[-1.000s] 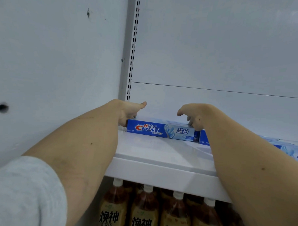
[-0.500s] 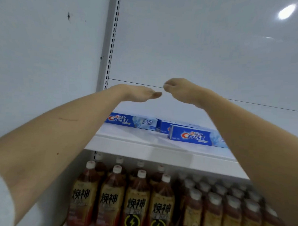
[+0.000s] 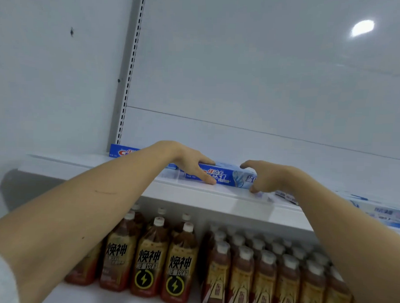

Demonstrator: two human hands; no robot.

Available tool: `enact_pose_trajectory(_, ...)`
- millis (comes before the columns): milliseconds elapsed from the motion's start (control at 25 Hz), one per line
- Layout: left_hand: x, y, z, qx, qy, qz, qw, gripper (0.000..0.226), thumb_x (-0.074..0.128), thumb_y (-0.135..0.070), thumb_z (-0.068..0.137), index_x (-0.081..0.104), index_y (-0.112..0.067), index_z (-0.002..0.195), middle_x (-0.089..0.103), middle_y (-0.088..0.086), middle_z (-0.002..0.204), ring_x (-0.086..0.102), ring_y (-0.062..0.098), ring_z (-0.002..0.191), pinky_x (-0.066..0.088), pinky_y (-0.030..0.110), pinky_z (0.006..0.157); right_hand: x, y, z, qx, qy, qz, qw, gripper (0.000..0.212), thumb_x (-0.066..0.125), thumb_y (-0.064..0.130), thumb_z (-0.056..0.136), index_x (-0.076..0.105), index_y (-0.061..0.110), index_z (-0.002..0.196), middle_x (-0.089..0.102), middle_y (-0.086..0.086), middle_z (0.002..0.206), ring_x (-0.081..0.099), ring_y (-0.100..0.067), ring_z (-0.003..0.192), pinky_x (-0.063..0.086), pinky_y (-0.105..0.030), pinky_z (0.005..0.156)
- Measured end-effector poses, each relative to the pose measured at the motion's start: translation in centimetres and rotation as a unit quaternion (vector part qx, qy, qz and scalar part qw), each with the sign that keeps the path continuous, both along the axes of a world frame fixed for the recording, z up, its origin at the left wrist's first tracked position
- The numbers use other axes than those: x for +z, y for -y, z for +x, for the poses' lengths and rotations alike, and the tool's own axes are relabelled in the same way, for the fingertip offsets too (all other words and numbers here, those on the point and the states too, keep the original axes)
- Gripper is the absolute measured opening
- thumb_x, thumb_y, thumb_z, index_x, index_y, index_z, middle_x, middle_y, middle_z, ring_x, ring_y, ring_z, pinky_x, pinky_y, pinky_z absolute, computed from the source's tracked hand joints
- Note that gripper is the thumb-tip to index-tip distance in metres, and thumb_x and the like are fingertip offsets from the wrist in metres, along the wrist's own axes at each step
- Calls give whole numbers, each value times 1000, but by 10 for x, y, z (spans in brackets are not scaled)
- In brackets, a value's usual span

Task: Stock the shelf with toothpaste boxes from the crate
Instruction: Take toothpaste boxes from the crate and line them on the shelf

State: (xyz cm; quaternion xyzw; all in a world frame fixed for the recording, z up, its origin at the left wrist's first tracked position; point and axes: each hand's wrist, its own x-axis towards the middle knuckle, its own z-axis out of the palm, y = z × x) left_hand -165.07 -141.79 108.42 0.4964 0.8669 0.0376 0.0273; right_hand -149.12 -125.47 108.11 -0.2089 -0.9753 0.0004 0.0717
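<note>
Left hand [image 3: 191,164] and right hand [image 3: 265,176] each grip one toothpaste box [image 3: 225,176] on the shelf [image 3: 215,201]

A glossy printed cardboard toothpaste box [image 3: 225,176] lies on a smooth, white-painted metal shelf [image 3: 193,196] with a faint sheen. The back panel [image 3: 242,73] is glossy enough to mirror a ceiling light, beside a slotted grey metal upright [image 3: 126,80]. Below stand clear plastic bottles [image 3: 177,264] with shiny labels and matt white caps.
</note>
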Motion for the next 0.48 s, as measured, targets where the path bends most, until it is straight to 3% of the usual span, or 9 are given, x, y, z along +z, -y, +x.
enact_pose_trajectory(160,-1,-8,-27,1,-17,-6,1000,82,55,-69,83,21,-41,152,40,-7,149,44,21,129,35,46,113,-3,-10,-24,-2,-15,36,999,65,59,11,86,37,23,146,44,-4,143,58,-29,115,49,-40,97)
enact_pose_trajectory(280,3,-22,-52,13,-70,-7,997,76,57,-66,84,25,-46,150,38,-6,150,41,22,132,33,46,112,-2,-16,-52,-29,12,75,997,51,55,13,87,47,13,137,55,-9,132,65,-30,98,55,-35,78)
enact_pose_trajectory(360,7,-34,-68,21,-108,-39,993,76,59,-65,84,26,-47,149,35,-8,153,37,23,136,30,46,113,1,-17,-70,-55,37,106,992,39,56,10,86,53,6,124,63,-12,115,60,-25,73,46,-26,60)
enact_pose_trajectory(440,14,-47,-82,26,-130,-80,988,81,61,-67,81,25,-45,150,34,-7,155,35,23,139,28,47,114,5,-18,-86,-82,56,141,985,10,57,5,85,55,4,95,60,-10,83,49,-20,57,41,-26,55)
enact_pose_trajectory(480,18,-53,-87,34,-138,-102,985,85,61,-69,79,24,-43,151,35,-6,155,35,23,140,27,47,115,8,-18,-94,-96,62,153,982,6,59,5,86,53,5,86,55,-8,74,48,-19,55,42,-28,57)
